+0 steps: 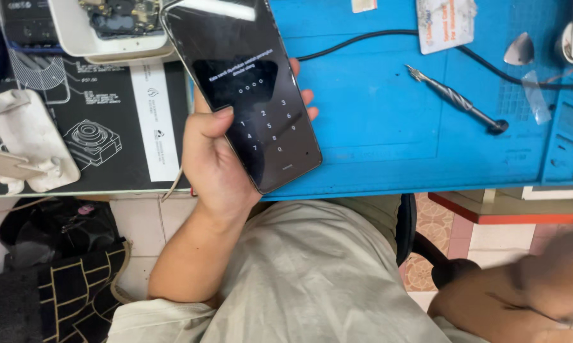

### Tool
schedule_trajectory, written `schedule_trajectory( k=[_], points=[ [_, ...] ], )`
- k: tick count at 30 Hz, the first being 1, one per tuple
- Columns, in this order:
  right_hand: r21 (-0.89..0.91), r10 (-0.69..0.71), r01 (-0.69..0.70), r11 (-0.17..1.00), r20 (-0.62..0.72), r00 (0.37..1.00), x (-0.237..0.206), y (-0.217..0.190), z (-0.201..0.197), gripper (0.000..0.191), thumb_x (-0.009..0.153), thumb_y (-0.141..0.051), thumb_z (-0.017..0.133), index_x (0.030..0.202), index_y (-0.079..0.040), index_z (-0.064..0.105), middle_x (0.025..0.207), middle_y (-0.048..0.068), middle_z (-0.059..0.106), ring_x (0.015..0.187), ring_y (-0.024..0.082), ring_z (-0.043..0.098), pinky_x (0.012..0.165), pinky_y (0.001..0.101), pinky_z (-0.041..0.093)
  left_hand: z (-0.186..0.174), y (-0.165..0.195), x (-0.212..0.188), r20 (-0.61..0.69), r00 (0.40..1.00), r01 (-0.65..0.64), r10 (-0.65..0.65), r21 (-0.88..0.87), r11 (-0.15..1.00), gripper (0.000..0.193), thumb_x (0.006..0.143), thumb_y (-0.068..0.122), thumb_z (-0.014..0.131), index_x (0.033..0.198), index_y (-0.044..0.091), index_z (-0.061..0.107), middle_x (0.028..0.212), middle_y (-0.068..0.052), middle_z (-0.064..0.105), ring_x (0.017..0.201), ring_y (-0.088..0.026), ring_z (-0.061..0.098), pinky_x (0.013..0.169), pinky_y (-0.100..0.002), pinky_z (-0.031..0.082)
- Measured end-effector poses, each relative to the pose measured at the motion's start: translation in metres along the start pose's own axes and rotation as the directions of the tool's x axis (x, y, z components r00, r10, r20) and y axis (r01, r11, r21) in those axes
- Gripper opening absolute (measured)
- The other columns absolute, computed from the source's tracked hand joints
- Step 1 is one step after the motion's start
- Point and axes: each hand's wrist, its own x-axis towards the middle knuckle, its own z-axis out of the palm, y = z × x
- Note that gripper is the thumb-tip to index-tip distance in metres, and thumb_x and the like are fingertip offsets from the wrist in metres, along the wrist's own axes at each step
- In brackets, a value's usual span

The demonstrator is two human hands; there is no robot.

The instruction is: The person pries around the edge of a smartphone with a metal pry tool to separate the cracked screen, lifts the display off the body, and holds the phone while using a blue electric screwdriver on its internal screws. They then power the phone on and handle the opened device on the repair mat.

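Blurred at the lower corner, the right hand (547, 286) is too smeared to tell its grip. Left hand (219, 162) grasps a glossy black smartphone (245, 89), keypad lit, over a blue silicone mat's (375, 127) near edge; a knurled metal screwdriver (458, 100) lies right of the phone, tiled floor below.

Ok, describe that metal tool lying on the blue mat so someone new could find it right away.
Start at the blue work mat covering the bench's right side. Right of the smartphone held in the left hand, just below the black cable, lies the screwdriver, set diagonally. It is the only long, slim, silver thing there, with a knurled handle and a round black end cap.
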Motion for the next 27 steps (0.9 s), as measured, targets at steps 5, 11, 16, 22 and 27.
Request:
schedule_trajectory(
  k=[5, 11, 16, 22, 27],
  points=[
    [0.096, -0.072, 0.007, 0.995, 0.691, 0.719, -0.015, -0.039, 0.101, 0.039, 0.085, -0.006, 0.082, 0.12, 0.001, 0.065, 0.11, 0.01, 0.068, 0.094, 0.014, 0.07, 0.084, 0.0276, 0.059, 0.019, -0.015, 0.002, 0.039, 0.997, 0.074, -0.072, -0.036, 0.997, 0.066, 0.099, 0.024, 0.04, 0.162, 0.006, 0.029, 0.152, -0.03, 0.048, 0.128, -0.043, 0.061, 0.113, -0.058, 0.051],
    [0.0, 0.027, -0.041, 0.999, 0.753, 0.657, -0.02, -0.069, 0.142, 0.017, 0.093, -0.011, 0.079, 0.106, -0.002, 0.072, 0.083, 0.005, 0.071, 0.07, 0.012, 0.068, 0.062, 0.0263, 0.054, 0.028, -0.011, -0.003, 0.018, 0.997, 0.079, -0.078, -0.041, 0.996, 0.067, 0.096, 0.021, 0.038, 0.16, 0.005, 0.026, 0.151, -0.033, 0.049, 0.128, -0.047, 0.06, 0.111, -0.06, 0.051],
    [-0.117, 0.163, -0.114, 0.987, 0.686, 0.709, -0.012, -0.064, 0.137, 0.015, 0.098, -0.011, 0.073, 0.109, -0.001, 0.071, 0.078, 0.005, 0.067, 0.063, 0.012, 0.066, 0.057, 0.027, 0.052, 0.024, -0.004, 0.001, 0.026, 0.994, 0.112, -0.11, -0.059, 0.992, 0.066, 0.096, 0.02, 0.037, 0.159, 0.002, 0.027, 0.15, -0.033, 0.049, 0.129, -0.047, 0.06, 0.113, -0.06, 0.052],
    [0.009, -0.066, 0.086, 0.996, 0.73, 0.68, 0.005, -0.07, 0.128, 0.054, 0.085, -0.01, 0.082, 0.135, -0.001, 0.062, 0.123, 0.012, 0.059, 0.103, 0.018, 0.066, 0.087, 0.0302, 0.058, 0.031, -0.011, 0.009, -0.065, 0.996, 0.068, -0.067, 0.012, 0.998, 0.058, 0.1, 0.017, 0.042, 0.155, 0.003, 0.028, 0.145, -0.028, 0.053, 0.121, -0.038, 0.062, 0.103, -0.054, 0.055],
    [0.192, -0.084, -0.165, 0.968, 0.858, 0.507, -0.013, -0.082, 0.138, 0.101, 0.071, -0.015, 0.091, 0.155, -0.004, 0.037, 0.146, 0.013, 0.046, 0.12, 0.021, 0.061, 0.096, 0.0335, 0.056, 0.047, -0.023, 0.008, -0.166, 0.982, 0.121, -0.09, 0.184, 0.975, 0.071, 0.105, 0.029, 0.049, 0.166, 0.011, 0.016, 0.147, -0.016, 0.045, 0.12, -0.024, 0.055, 0.101, -0.043, 0.051]
  ],
)
